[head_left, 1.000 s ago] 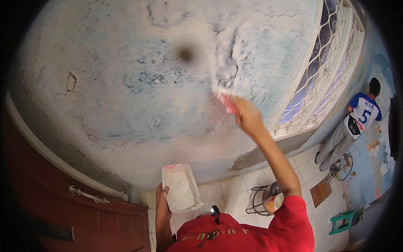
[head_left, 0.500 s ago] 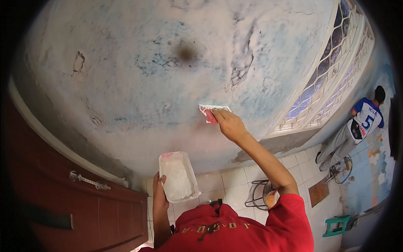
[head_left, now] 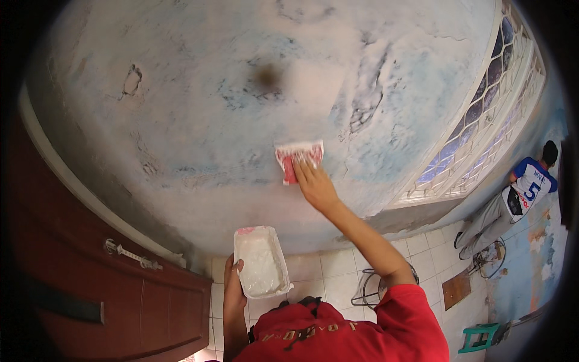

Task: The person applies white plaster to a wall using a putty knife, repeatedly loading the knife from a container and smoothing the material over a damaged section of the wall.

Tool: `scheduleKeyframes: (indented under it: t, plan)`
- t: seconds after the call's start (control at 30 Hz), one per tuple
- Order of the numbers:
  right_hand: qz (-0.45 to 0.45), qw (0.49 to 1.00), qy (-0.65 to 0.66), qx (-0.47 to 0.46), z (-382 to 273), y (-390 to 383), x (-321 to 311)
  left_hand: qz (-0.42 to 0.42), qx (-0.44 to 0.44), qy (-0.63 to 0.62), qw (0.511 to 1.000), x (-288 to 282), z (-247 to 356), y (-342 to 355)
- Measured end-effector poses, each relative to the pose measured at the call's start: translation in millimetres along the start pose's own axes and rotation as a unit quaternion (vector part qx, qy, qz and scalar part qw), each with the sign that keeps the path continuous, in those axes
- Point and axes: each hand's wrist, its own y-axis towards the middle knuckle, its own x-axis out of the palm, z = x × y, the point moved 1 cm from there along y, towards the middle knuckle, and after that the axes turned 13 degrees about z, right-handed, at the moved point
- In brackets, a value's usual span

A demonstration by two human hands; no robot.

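My right hand [head_left: 315, 182] presses a flat red putty scraper [head_left: 288, 164] against the wall [head_left: 205, 120], fingers spread along its back. White paste smears the scraper's face and its far edge. The wall carries patchy white filler over faded blue paint, with dark cracks and rough spots. In my left hand [head_left: 233, 271] is a white rectangular tray [head_left: 242, 241], gripped by its left side with the thumb over the rim. Whitish paste lies inside the tray, and a pink patch marks its far end.
At right is a window [head_left: 482, 114] with a white metal grille. Beyond it a co-worker [head_left: 531, 187] faces the far wall. A brown door [head_left: 157, 301] stands at left. On the tiled floor are a metal-legged stool [head_left: 368, 286], a brown board [head_left: 456, 289] and a green stool [head_left: 478, 338].
My right hand and the scraper have shifted slightly left across the wall, and the scraper's face shows more. The view has turned a little; the tray stays in my left hand.
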Motion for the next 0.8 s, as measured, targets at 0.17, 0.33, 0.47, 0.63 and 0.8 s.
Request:
scheduleKeyframes:
  t: [0.17,0.33,0.47,0.63,0.8]
  plan:
    - [-0.052,0.993,0.064,0.081,-14.1,7.2,-26.6,0.029,-0.008,-0.011,0.999,-20.1,0.4,-7.7]
    - [0.194,0.979,-0.036,0.040,55.2,180.6,-129.9,0.031,0.021,-0.008,0.999,-28.4,2.9,-11.2]
    - [0.180,0.980,-0.076,0.023,83.0,181.5,-126.4,0.034,0.021,-0.002,0.999,-24.0,8.6,-18.3]
    - [0.045,0.999,-0.015,0.014,40.4,43.4,-57.5,0.063,0.013,0.013,0.998,-29.0,4.6,-19.1]
    - [-0.030,0.994,0.077,0.077,23.4,26.5,-56.2,0.049,0.019,0.012,0.999,-33.2,1.5,-21.3]
